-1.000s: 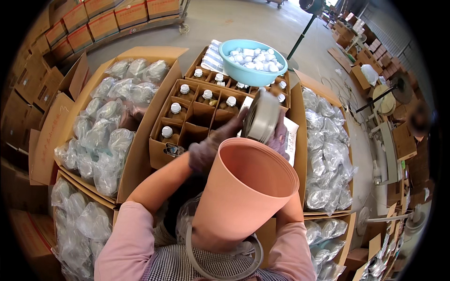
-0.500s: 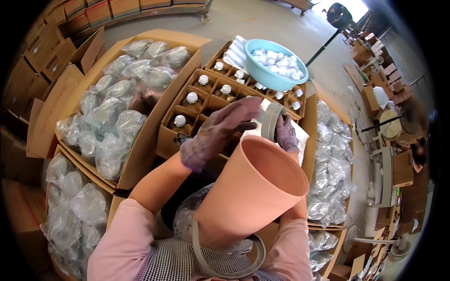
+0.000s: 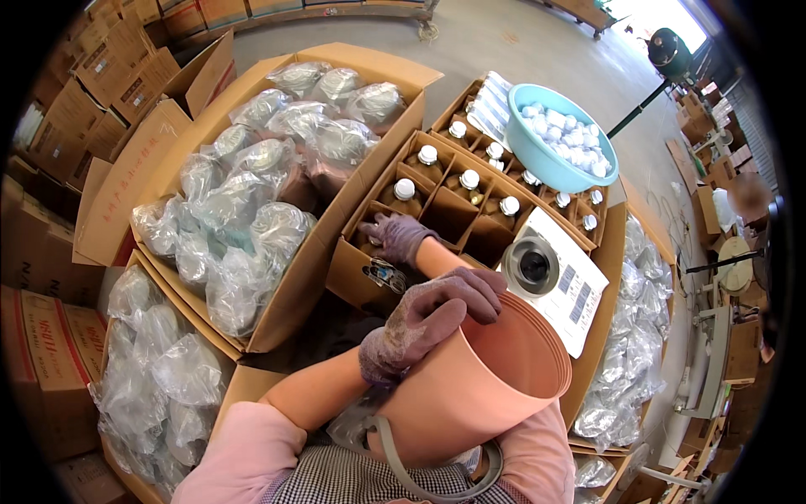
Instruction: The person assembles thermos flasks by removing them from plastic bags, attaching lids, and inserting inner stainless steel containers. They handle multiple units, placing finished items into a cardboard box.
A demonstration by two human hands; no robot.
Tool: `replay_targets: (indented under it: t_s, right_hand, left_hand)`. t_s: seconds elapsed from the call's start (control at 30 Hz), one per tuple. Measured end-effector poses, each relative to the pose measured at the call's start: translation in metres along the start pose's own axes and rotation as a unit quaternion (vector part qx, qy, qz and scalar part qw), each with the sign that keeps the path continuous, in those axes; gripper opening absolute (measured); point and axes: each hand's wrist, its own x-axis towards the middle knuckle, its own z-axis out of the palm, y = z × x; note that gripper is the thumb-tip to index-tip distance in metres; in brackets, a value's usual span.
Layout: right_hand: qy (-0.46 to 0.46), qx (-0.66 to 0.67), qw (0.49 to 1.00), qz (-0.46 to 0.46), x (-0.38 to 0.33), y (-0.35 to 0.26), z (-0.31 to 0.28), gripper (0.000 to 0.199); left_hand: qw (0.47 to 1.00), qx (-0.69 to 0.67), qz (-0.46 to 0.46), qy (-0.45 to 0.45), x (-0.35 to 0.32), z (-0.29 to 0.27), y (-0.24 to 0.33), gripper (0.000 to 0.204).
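Observation:
A salmon-coloured bucket (image 3: 445, 403) with a grey carrying handle (image 3: 393, 454) lies tilted across my lap, its mouth facing up and to the right. My left hand (image 3: 428, 323), in a purple-grey glove, grips its upper rim. The gloved right hand (image 3: 399, 238) reaches across beyond the bucket into a divided carton (image 3: 365, 273). Its fingers close round the top of a bottle in the front left compartment, hiding the cap. Other white-capped brown bottles (image 3: 405, 197) stand in nearby compartments. A grey ring-shaped lid (image 3: 531, 267) with a dark centre rests on a white printed sheet (image 3: 579, 294).
A light-blue basin (image 3: 514, 126) of white caps (image 3: 564, 130) sits on the farther bottle carton, beside a striped cloth (image 3: 489, 105). Cartons of plastic-wrapped items stand left (image 3: 290, 277) and right (image 3: 625, 336). A stand fan (image 3: 669, 55) is at the far right.
My right hand let go of the grey lid, leaving it on the sheet, and moved left to a bottle. My left hand came back onto the bucket's rim. The view shifted left.

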Motion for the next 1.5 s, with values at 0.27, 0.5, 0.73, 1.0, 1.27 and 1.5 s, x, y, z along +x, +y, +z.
replay_targets:
  t_s: [0.27,0.5,0.73,1.0,1.27,1.5]
  right_hand:
    - [0.142,0.007,0.988,0.057,-0.059,-0.004,-0.080,0.048]
    - [0.508,0.000,0.861,-0.016,-0.235,-0.046,-0.203,0.053]
    - [0.425,0.307,0.846,0.100,-0.337,-0.057,-0.208,0.063]
    - [0.522,0.576,0.629,0.008,-0.328,-0.012,-0.161,0.076]
    - [0.352,0.382,0.853,0.060,-0.351,-0.074,-0.150,0.058]
    - [0.159,0.235,0.956,0.081,-0.354,-0.088,-0.183,0.053]
  left_hand:
    - [0.915,-0.298,-0.221,0.156,-0.010,-0.004,-0.005,0.074]
    - [0.874,-0.419,-0.201,0.142,0.026,-0.025,-0.032,0.109]
    - [0.942,-0.325,-0.062,-0.047,0.116,0.006,-0.019,0.057]
    - [0.986,-0.051,-0.112,-0.109,0.058,0.027,-0.030,0.069]
    - [0.977,-0.120,-0.155,-0.083,0.018,0.044,-0.010,0.102]
    - [0.976,-0.058,-0.148,-0.150,0.015,0.057,-0.008,0.097]
